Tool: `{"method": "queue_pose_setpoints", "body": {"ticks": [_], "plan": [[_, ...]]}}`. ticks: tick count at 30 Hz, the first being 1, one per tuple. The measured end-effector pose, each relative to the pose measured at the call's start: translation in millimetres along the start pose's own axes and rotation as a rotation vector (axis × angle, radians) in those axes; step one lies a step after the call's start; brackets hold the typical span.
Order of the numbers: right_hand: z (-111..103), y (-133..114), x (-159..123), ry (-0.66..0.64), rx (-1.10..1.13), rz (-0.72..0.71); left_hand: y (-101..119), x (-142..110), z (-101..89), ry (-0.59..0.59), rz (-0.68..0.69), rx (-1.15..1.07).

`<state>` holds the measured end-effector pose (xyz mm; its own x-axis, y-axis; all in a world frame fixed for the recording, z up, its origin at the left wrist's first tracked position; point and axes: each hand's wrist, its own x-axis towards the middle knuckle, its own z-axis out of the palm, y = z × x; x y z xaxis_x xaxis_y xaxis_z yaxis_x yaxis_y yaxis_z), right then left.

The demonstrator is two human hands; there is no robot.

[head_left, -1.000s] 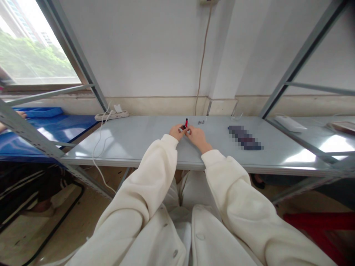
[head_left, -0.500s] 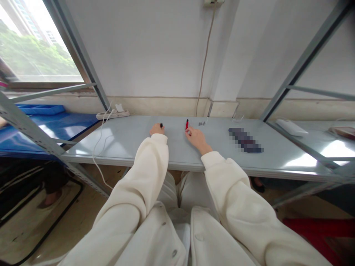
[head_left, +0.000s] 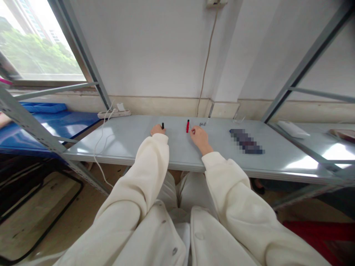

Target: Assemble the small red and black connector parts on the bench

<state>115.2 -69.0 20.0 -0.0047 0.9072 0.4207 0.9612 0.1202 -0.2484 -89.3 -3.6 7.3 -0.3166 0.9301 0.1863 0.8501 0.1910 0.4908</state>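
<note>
My left hand (head_left: 157, 130) rests on the grey metal shelf (head_left: 133, 142) with its fingers curled. A small black piece (head_left: 162, 125) stands upright at its fingertips and the hand seems to pinch it. My right hand (head_left: 199, 135) lies a little to the right, fingers curled in; whether they hold anything is too small to tell. A short red piece (head_left: 188, 126) stands upright just left of those fingertips, with a small gap between. Several tiny metal parts (head_left: 202, 123) lie just beyond the right hand.
A dark flat object (head_left: 246, 141) lies on the shelf to the right. A white power strip (head_left: 113, 113) with a trailing cable sits at the back left. Slanted metal struts (head_left: 83, 62) frame the shelf; a blue surface (head_left: 55, 123) lies to the left.
The hands were together on a red-and-black item; they have moved apart. The left hand went left with the black piece, and the red piece now stands beside the right hand.
</note>
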Motion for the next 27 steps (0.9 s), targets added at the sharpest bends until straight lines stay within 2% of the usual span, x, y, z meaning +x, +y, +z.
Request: {"method": "queue_pose_setpoints", "body": {"ticks": [8, 10, 12, 14, 16, 20, 22, 24, 27], "plan": [[3.6, 4.6, -1.1, -0.095, -0.128, 0.112, 1.3, -4.0, -1.3, 0.015, -0.004, -0.021], [3.9, 4.3, -0.6, -0.114, -0.133, 0.127, 3.6, -8.3, -4.1, 0.079, 0.000, -0.025], [4.4, 4.3, 0.4, -0.119, -0.130, 0.136, 7.8, -14.6, -8.6, 0.192, 0.033, -0.038], [5.3, 4.5, 1.6, -0.117, -0.124, 0.145, 14.5, -23.1, -13.2, 0.264, 0.129, -0.063], [6.5, 4.7, 3.0, -0.117, -0.120, 0.161, 23.4, -33.2, -15.3, 0.268, 0.290, -0.079], [8.7, 4.2, 6.1, -0.124, -0.105, 0.193, 42.4, -53.8, -7.8, 0.174, 0.673, -0.034], [9.4, 3.8, 7.7, -0.122, -0.092, 0.207, 48.8, -60.1, -0.4, 0.109, 0.807, 0.012], [10.0, 4.0, 9.2, -0.126, -0.075, 0.219, 51.8, -62.4, 6.8, 0.060, 0.872, 0.044], [11.5, 5.2, 10.9, -0.129, -0.052, 0.221, 51.4, -60.2, 15.5, 0.011, 0.884, 0.070]]}}
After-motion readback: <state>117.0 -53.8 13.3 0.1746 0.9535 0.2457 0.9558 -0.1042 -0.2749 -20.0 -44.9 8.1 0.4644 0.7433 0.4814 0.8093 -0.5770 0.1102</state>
